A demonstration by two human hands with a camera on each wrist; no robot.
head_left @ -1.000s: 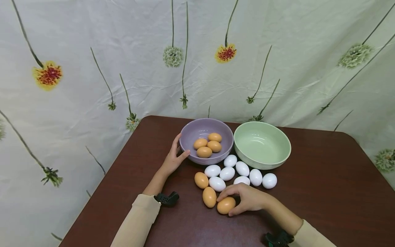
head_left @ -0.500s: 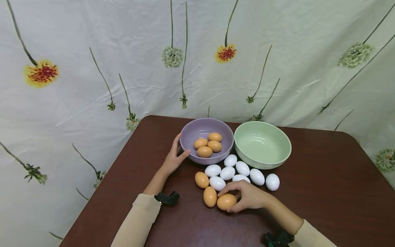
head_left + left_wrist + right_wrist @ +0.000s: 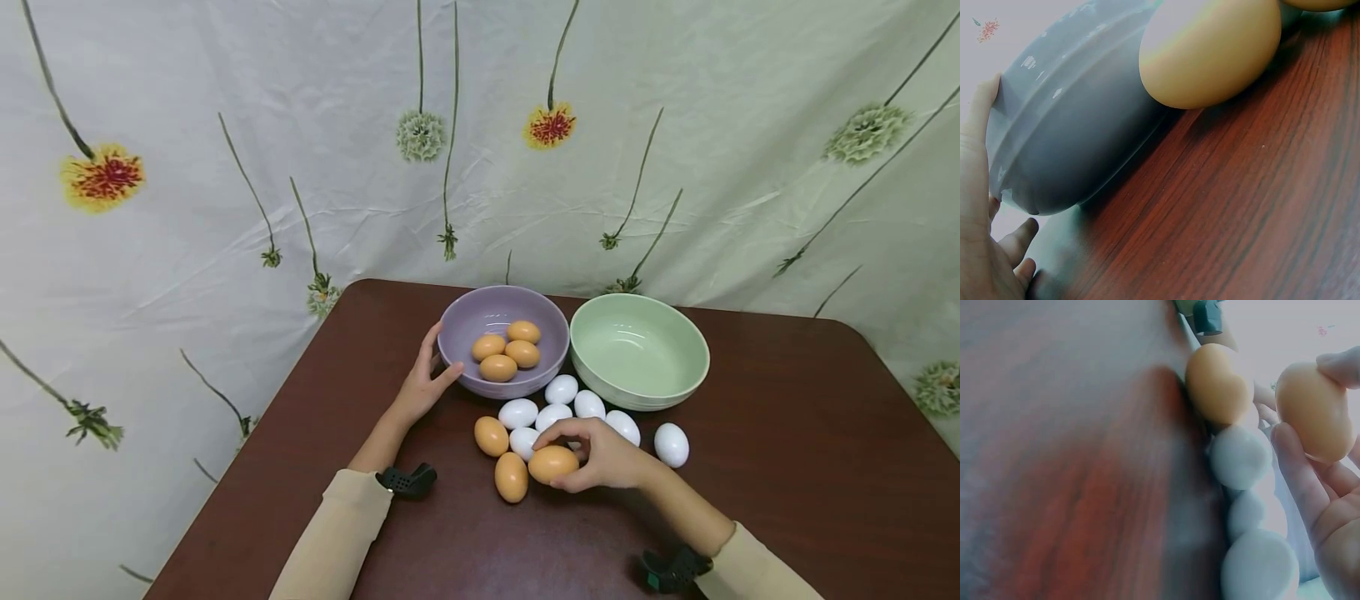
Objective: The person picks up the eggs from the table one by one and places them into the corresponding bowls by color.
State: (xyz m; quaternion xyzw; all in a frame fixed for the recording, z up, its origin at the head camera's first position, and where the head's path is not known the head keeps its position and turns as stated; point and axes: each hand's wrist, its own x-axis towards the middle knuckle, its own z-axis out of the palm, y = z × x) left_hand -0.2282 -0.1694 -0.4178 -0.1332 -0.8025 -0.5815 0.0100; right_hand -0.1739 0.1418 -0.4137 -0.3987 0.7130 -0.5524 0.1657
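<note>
Holding one brown egg [image 3: 553,465] between thumb and fingertips of the right grip [image 3: 609,454], a bare hand, raised just off the table [image 3: 787,417] at the near side of a group of eggs. Touching the outside of a purple bowl [image 3: 467,318] with the left grip [image 3: 420,390], also bare, with thumb at the near wall and fingers spread along the left side. Containing, in that bowl, four brown eggs [image 3: 498,367] lying close together. Flanked on the right by a green bowl [image 3: 637,367], just beside the purple one. Strewn in front of both bowls with white eggs [image 3: 517,414], some partly hidden behind the right grip. Bordered at the near left by two more brown eggs [image 3: 512,477], lying on the table. Ending at the right with a lone white egg [image 3: 671,445] near the right forearm. Dressed in beige sleeves [image 3: 333,533], with a black band [image 3: 407,482] at each wrist. Backed by a pale cloth [image 3: 300,100] printed with long-stemmed flowers.
</note>
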